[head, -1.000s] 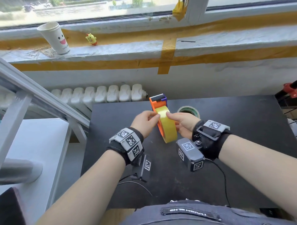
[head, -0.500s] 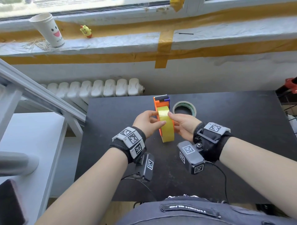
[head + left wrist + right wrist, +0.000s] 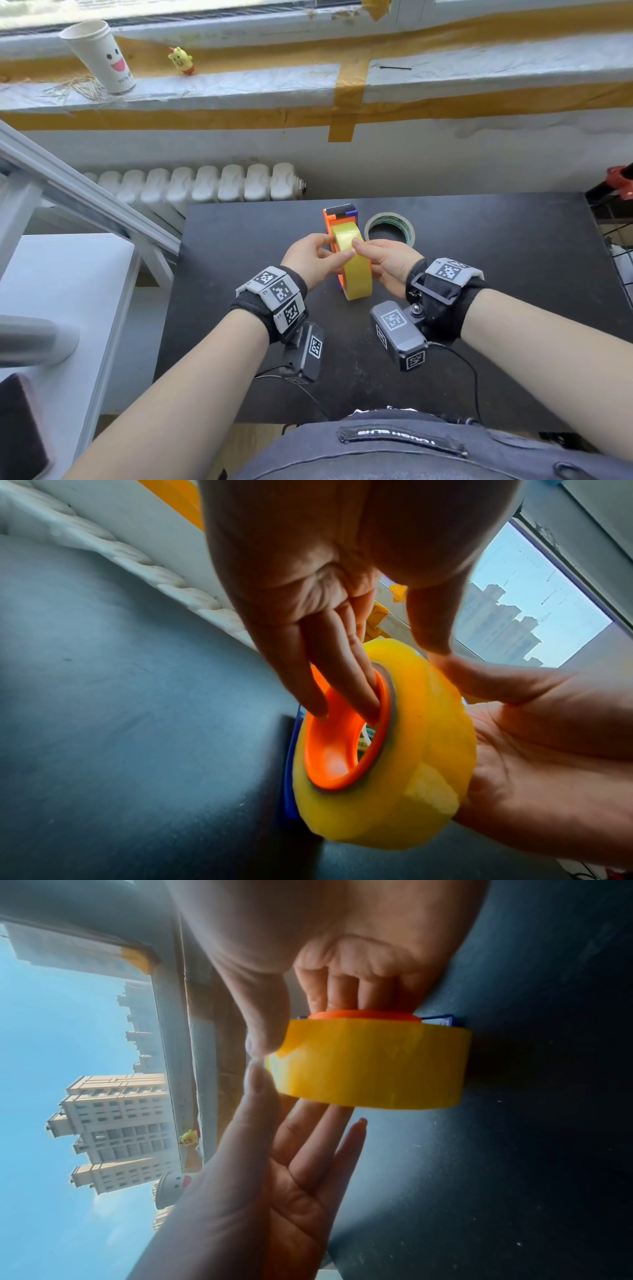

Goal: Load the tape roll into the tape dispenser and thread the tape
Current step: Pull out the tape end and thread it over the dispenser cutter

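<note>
An orange and blue tape dispenser (image 3: 329, 224) stands on edge on the black table (image 3: 496, 274). The yellow tape roll (image 3: 356, 277) sits on its orange hub (image 3: 335, 753). My left hand (image 3: 317, 255) holds the roll from the left, with its fingers (image 3: 329, 669) lying along the hub and its thumb on the roll's outer face. My right hand (image 3: 385, 260) holds it from the right. Its fingers (image 3: 346, 988) curl against the dispenser's side, and its thumb presses the roll's (image 3: 369, 1069) rim beside a raised bit of tape. Both thumbs meet on top of the roll.
A second tape roll with a green core (image 3: 390, 228) lies flat just behind my right hand. On the sill beyond the table stand a paper cup (image 3: 99, 54) and a small yellow toy (image 3: 181, 60). A white radiator (image 3: 205, 185) and a white shelf (image 3: 61, 274) are on the left.
My right thumb has slid along the top of the roll and now touches my left thumb. The dispenser and the roll stay where they were.
</note>
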Demonstrator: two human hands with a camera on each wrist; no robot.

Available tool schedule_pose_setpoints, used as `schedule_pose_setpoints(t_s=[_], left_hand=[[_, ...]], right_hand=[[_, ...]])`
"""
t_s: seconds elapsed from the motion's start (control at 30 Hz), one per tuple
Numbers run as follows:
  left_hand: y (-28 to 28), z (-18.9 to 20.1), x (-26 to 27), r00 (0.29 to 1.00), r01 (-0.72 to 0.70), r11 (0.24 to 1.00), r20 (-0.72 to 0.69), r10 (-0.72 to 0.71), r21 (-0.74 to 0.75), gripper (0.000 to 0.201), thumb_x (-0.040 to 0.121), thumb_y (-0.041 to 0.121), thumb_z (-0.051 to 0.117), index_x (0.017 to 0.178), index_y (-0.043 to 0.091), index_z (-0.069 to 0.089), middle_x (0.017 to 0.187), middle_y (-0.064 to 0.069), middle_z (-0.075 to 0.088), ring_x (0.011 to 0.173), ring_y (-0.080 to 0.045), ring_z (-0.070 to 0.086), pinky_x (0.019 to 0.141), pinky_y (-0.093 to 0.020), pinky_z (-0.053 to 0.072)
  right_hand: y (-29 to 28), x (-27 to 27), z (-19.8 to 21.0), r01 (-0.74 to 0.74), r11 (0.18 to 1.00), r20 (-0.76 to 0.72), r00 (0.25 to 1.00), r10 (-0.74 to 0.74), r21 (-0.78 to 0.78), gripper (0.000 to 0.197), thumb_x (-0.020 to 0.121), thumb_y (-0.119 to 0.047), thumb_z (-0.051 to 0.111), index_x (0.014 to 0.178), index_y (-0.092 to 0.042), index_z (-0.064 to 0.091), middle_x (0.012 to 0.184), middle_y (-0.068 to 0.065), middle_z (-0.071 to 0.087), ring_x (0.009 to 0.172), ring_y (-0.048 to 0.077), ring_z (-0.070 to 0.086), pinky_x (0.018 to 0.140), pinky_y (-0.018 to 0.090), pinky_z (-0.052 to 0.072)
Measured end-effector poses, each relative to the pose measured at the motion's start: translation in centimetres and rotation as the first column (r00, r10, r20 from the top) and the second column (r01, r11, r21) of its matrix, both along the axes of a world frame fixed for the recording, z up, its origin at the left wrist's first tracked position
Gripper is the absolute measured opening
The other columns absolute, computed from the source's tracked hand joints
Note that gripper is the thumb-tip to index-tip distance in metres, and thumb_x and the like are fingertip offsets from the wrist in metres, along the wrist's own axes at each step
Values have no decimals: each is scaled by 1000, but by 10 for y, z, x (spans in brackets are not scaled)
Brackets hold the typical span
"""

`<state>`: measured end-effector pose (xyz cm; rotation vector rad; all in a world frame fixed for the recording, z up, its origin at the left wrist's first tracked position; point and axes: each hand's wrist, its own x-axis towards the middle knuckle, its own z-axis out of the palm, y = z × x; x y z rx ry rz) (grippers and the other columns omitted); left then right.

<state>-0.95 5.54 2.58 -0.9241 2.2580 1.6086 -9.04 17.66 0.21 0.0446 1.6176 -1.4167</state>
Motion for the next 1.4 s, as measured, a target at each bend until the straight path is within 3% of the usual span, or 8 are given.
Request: schedule_pose_setpoints(t_s=[0.23,0.33,0.63,0.77,0.9,1.1,1.23,1.4], left_hand=[[-2,-5,1,1000,22,997,8,-21,-73,68,79,33,71,137,10,45,99,-9,75,98,-21,69,95,-44,52],[-2,-4,1,1000,21,999,4,-21,-39,67,80,30,70,138,9,43,93,-7,74,91,-19,70,92,-41,54],[-3,-1,-4,990,-143,980,22,141,141,42,92,33,53,126,7,53,78,-6,67,65,-14,66,73,-23,54],[-4,-5,-5,992,-122,982,31,119,145,48,90,27,59,130,4,48,78,-5,68,56,-5,65,64,-19,55],[-5,-6,-2,997,-76,987,26,74,143,55,87,25,63,134,5,46,90,-12,70,55,-1,66,56,-13,54],[-7,0,2,994,-104,966,38,98,235,62,81,16,70,135,5,42,89,-9,70,73,-11,67,59,-13,56],[-7,3,3,994,-107,967,54,97,231,59,84,20,68,136,8,43,109,-16,71,83,-17,68,78,-24,54],[-6,2,6,996,-79,981,41,73,179,72,73,15,78,136,10,43,106,-10,69,92,-19,65,86,-29,54]], right_hand=[[-7,-1,5,-13,1000,-30,999,14,27,51,93,-28,57,127,10,52,118,24,63,102,31,63,98,45,48],[-4,-4,5,-47,999,10,999,47,-5,41,96,-18,50,125,12,50,95,20,64,81,25,62,80,34,51],[8,-2,8,-184,982,32,982,185,-36,38,89,13,46,127,11,49,99,15,62,89,27,59,90,39,43],[3,-1,10,-104,994,67,992,105,-21,24,93,-10,54,113,2,60,95,16,65,88,26,62,100,42,43],[0,-2,5,-33,998,46,998,31,48,43,95,-23,54,126,6,53,116,27,64,93,30,61,88,32,49],[4,-2,7,-39,999,99,994,37,16,28,94,-8,52,115,10,56,85,16,60,76,25,56,73,31,44],[5,-2,10,-59,998,103,993,59,-7,35,94,-2,49,125,13,49,89,15,62,78,23,60,76,29,46],[3,-1,8,-22,999,128,991,26,-33,28,95,-7,50,120,4,53,89,12,63,77,18,61,67,24,51]])
